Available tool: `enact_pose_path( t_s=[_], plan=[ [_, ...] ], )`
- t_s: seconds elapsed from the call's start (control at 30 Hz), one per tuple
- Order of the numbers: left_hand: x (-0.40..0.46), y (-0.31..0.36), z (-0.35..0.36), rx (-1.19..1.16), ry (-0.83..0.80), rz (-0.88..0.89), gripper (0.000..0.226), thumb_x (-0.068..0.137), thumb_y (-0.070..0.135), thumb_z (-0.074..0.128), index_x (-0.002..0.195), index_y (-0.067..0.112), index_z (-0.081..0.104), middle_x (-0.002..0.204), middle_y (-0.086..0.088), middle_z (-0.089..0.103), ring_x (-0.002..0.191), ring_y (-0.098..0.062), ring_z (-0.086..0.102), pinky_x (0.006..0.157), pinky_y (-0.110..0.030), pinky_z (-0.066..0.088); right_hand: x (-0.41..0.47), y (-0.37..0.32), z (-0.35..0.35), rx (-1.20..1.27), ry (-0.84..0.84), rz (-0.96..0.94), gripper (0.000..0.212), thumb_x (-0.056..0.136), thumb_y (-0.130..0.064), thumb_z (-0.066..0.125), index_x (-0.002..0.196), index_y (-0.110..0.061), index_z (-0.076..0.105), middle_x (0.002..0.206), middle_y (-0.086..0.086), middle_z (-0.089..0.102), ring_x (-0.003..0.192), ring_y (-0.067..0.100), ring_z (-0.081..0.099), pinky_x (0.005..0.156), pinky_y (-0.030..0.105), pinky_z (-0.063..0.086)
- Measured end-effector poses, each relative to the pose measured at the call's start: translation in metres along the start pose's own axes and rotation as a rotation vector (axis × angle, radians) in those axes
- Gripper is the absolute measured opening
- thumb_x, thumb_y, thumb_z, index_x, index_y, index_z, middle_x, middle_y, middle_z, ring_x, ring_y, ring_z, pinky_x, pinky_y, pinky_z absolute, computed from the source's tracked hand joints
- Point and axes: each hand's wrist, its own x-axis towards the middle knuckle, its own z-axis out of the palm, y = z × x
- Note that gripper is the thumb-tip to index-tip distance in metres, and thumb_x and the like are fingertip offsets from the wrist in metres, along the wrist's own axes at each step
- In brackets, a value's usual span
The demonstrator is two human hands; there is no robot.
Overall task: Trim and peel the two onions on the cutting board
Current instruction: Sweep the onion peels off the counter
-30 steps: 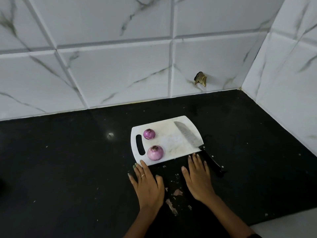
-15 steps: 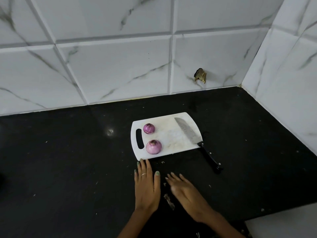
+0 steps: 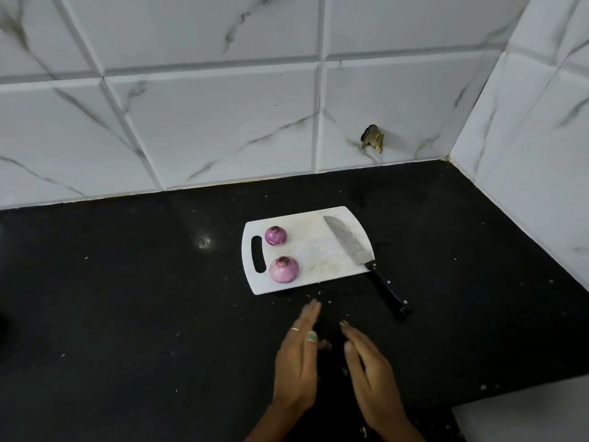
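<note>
Two purple onions sit on the white cutting board (image 3: 322,250): a smaller onion (image 3: 275,235) at the back left and a larger onion (image 3: 284,269) near the front edge. A knife (image 3: 366,260) lies with its blade on the board's right side and its black handle on the counter. My left hand (image 3: 298,362) and my right hand (image 3: 371,371) are on the black counter in front of the board, standing on edge, palms facing each other with a small gap. Small scraps of peel lie between them. Neither hand grips anything.
The black counter (image 3: 127,314) is flecked with small peel bits. White marble-tiled walls stand at the back and right, with a small brown fitting (image 3: 372,139) on the back wall. A pale surface shows at the lower right corner.
Both hands have drawn back from the board's front edge toward me. They turned from lying flat to standing on edge, closing in on the peel scraps between them.
</note>
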Motion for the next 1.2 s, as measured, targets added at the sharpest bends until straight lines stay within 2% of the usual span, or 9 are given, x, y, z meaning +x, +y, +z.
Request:
enact_pose_path(
  t_s=[0.13, 0.27, 0.4, 0.57, 0.67, 0.77, 0.87, 1.0, 1.2],
  plan=[
    [-0.006, -0.001, -0.004, 0.016, 0.286, -0.173, 0.059, 0.089, 0.063, 0.014, 0.141, 0.04, 0.028, 0.148, 0.031, 0.023, 0.142, 0.005, 0.019, 0.112, -0.009, 0.016, 0.034, -0.001, -0.011, -0.065, 0.235, -0.009, 0.038, 0.092, -0.034, 0.038, 0.118, -0.018, 0.061, 0.125, 0.001, 0.06, 0.123, 0.021, 0.051, 0.103, 0.015, 0.031],
    [-0.017, -0.009, 0.01, 0.106, 0.267, -0.12, 0.074, 0.087, 0.075, 0.004, 0.146, 0.031, 0.016, 0.156, 0.015, 0.016, 0.144, 0.005, 0.007, 0.12, -0.024, 0.006, 0.08, 0.002, -0.001, -0.423, -0.09, -0.013, 0.111, 0.071, -0.079, -0.018, 0.149, -0.011, 0.024, 0.159, 0.009, 0.012, 0.147, 0.017, 0.003, 0.117, 0.032, -0.003],
    [-0.019, -0.012, 0.015, 0.117, 0.289, -0.115, 0.074, 0.09, 0.072, 0.007, 0.147, 0.027, 0.018, 0.155, 0.016, 0.018, 0.144, 0.003, 0.012, 0.12, -0.03, 0.011, 0.074, -0.004, 0.011, -0.594, -0.308, -0.235, 0.115, 0.064, -0.073, -0.033, 0.151, -0.011, 0.011, 0.16, 0.007, 0.001, 0.143, 0.011, -0.016, 0.114, 0.03, -0.018],
    [-0.02, -0.002, 0.01, -0.08, 0.322, -0.197, 0.072, 0.083, 0.079, 0.016, 0.141, 0.038, 0.028, 0.148, 0.024, 0.029, 0.14, 0.005, 0.024, 0.119, -0.036, 0.02, 0.021, -0.004, 0.01, -0.117, -0.437, -0.311, 0.075, 0.094, -0.061, 0.014, 0.129, -0.011, 0.058, 0.14, 0.002, 0.051, 0.136, 0.004, 0.037, 0.115, 0.024, 0.022],
    [-0.008, -0.001, 0.0, 0.009, 0.282, -0.208, 0.066, 0.086, 0.067, 0.016, 0.142, 0.036, 0.03, 0.149, 0.02, 0.031, 0.14, 0.004, 0.022, 0.12, -0.028, 0.013, 0.009, 0.006, -0.007, 0.127, -0.012, -0.157, 0.052, 0.095, -0.048, 0.037, 0.087, -0.011, 0.072, 0.093, -0.001, 0.072, 0.091, 0.009, 0.065, 0.082, 0.037, 0.051],
    [0.017, -0.009, -0.007, 0.282, 0.179, -0.202, 0.08, 0.085, 0.064, 0.006, 0.149, 0.019, 0.025, 0.157, 0.002, 0.025, 0.143, -0.001, 0.011, 0.117, -0.021, -0.002, 0.018, 0.019, -0.024, -0.129, 0.262, -0.006, 0.055, 0.094, -0.046, 0.027, 0.115, -0.012, 0.065, 0.123, 0.001, 0.062, 0.12, 0.016, 0.053, 0.103, 0.034, 0.041],
    [0.029, -0.01, 0.002, 0.6, -0.136, -0.082, 0.102, 0.076, 0.077, -0.016, 0.153, 0.015, 0.009, 0.161, 0.0, 0.004, 0.148, -0.012, -0.004, 0.114, -0.024, -0.012, 0.02, 0.029, -0.019, -0.32, 0.138, 0.12, 0.076, 0.088, -0.057, 0.011, 0.137, -0.012, 0.047, 0.151, 0.005, 0.035, 0.144, 0.016, 0.021, 0.117, 0.032, 0.01],
    [0.02, -0.002, 0.012, 0.338, -0.429, 0.064, 0.082, 0.086, 0.071, 0.003, 0.151, 0.023, 0.021, 0.155, 0.015, 0.013, 0.145, 0.003, 0.007, 0.119, -0.022, -0.001, 0.011, 0.022, -0.01, -0.202, 0.08, 0.016, 0.078, 0.085, -0.059, 0.01, 0.138, -0.016, 0.045, 0.15, -0.006, 0.031, 0.142, 0.005, 0.015, 0.115, 0.023, 0.003],
    [0.011, -0.024, -0.027, 0.487, 0.352, -0.106, 0.071, 0.092, 0.054, 0.016, 0.149, 0.013, 0.03, 0.157, -0.002, 0.023, 0.148, -0.02, 0.013, 0.12, -0.034, 0.005, 0.047, 0.013, -0.012, -0.374, 0.013, -0.1, 0.089, 0.084, -0.069, -0.005, 0.148, -0.016, 0.027, 0.158, -0.004, 0.013, 0.144, 0.006, 0.004, 0.116, 0.027, 0.003]
  ],
)
